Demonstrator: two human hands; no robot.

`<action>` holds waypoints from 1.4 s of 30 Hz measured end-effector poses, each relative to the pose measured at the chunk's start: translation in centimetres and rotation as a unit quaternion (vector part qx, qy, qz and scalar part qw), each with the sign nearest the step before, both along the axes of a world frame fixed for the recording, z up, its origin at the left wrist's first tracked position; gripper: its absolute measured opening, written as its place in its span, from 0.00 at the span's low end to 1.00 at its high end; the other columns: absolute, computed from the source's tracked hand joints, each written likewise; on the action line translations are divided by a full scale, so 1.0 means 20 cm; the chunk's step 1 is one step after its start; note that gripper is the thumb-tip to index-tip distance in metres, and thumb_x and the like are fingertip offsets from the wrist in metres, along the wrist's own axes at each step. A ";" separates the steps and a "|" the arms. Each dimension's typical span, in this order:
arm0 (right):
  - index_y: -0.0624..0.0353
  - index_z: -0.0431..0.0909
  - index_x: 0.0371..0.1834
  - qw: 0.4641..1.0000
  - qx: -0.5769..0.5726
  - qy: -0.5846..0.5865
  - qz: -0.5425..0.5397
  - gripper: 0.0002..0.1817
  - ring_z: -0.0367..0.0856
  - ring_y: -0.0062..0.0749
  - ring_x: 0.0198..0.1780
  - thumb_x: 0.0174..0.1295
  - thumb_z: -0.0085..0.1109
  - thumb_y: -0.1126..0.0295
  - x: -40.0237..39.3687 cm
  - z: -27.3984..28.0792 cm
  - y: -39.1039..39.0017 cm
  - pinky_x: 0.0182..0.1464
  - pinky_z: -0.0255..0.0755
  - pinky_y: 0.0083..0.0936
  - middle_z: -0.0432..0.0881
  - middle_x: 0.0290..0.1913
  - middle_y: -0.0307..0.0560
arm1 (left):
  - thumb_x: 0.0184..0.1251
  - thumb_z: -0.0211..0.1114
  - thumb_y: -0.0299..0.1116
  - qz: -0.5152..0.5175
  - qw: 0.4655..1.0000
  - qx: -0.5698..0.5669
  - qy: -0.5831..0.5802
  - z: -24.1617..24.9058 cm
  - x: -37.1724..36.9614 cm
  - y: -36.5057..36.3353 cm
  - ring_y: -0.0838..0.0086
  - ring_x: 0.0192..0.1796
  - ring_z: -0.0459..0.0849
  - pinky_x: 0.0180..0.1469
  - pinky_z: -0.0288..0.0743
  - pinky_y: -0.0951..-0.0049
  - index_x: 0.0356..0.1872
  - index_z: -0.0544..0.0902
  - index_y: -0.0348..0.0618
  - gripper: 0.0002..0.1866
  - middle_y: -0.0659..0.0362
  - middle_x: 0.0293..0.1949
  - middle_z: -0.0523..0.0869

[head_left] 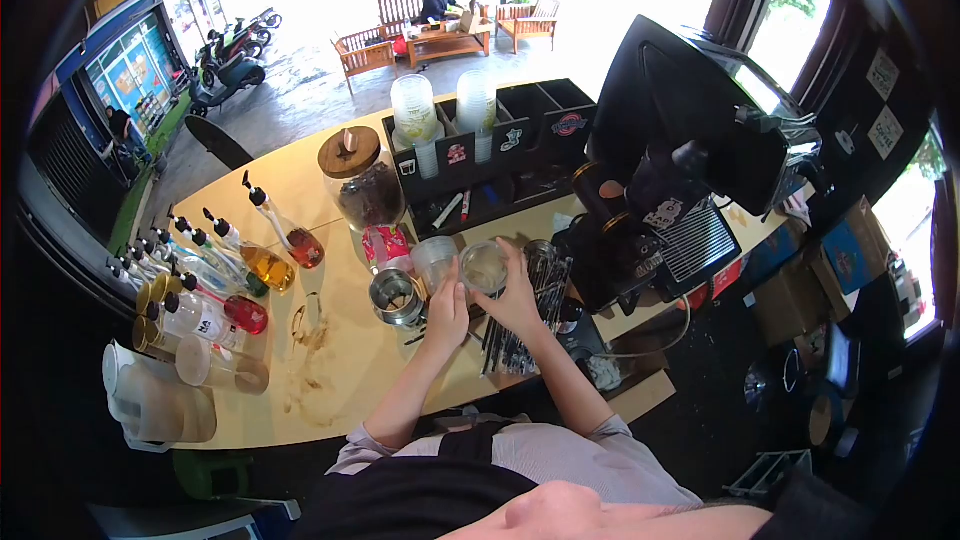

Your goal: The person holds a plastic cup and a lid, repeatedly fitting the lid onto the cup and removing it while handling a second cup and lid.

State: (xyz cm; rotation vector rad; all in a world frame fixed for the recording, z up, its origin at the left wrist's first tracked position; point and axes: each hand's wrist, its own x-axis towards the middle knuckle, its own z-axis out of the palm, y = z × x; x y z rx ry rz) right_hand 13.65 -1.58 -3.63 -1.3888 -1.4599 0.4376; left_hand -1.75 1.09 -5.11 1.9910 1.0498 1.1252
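Note:
My right hand [516, 302] curls around a clear plastic cup [486, 268], thumb near its lower rim and fingers along its right side. From the left, my left hand [447, 315] presses its fingers against the same cup, closed together. Just left of those fingers stands another clear plastic container [434, 258]. A round metal tin [397, 298] sits on the counter beside my left hand. Wrapped black straws [522, 325] lie under and right of my right forearm. Behind the tin is a pink packet [386, 246].
A wood-lidded glass jar [368, 190] and a black organizer [515, 140] with stacked cups [476, 105] line the back of the wooden counter [340, 370]. Pump bottles [262, 265] and a pitcher [160, 410] stand left. A coffee machine [660, 140] is right. A person [440, 5] sits outside.

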 end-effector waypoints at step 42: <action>0.49 0.64 0.70 0.980 -0.060 -0.169 -0.083 0.44 0.70 0.62 0.58 0.46 0.73 0.63 0.03 0.14 0.02 0.62 0.66 0.51 0.74 0.59 0.61 | 0.83 0.41 0.38 -0.033 0.997 -0.074 0.010 0.01 0.05 0.01 0.40 0.69 0.71 0.69 0.67 0.57 0.76 0.55 0.30 0.29 0.32 0.68 0.70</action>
